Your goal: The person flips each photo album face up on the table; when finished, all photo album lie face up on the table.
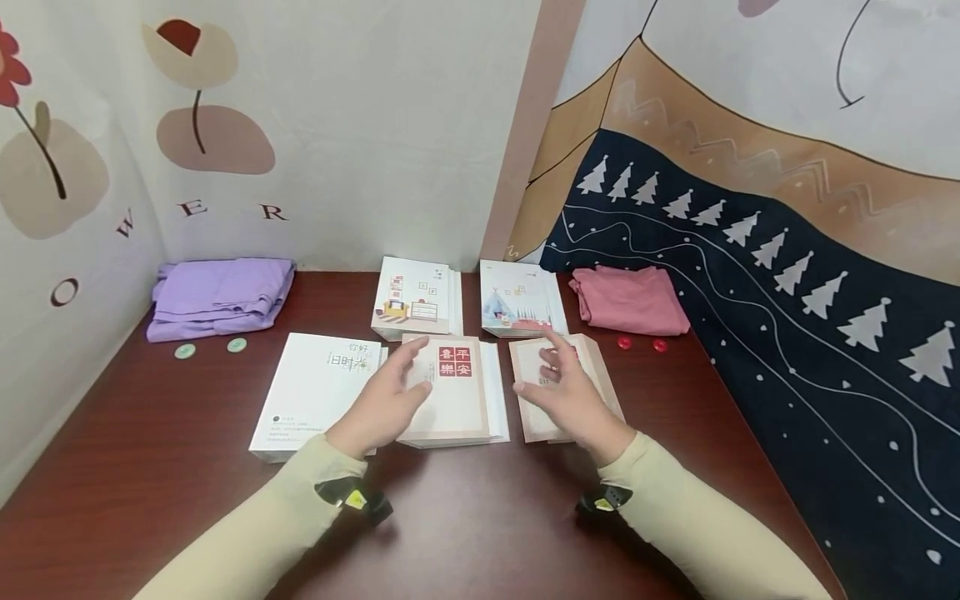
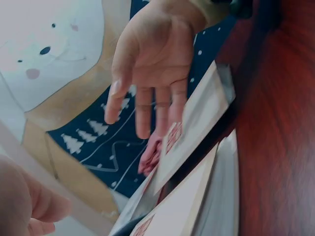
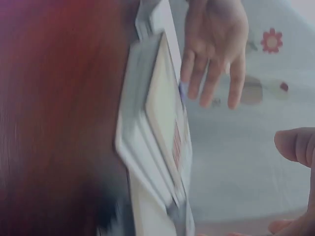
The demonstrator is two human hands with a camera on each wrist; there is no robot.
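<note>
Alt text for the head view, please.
Two open hands, left and right, hover over two books on a dark red table. Three more books, folded purple and pink cloths lie around.

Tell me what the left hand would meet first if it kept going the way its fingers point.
Probably the beige booklet with red square characters: the left hand hovers open at its left edge, fingers angled up and right across it. Whether it touches the booklet is unclear.

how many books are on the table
5. A white book at front left, a red-stamped book in the middle under the left hand, a pinkish book under the right hand, and two illustrated books behind. Stacks may hide more.
</note>
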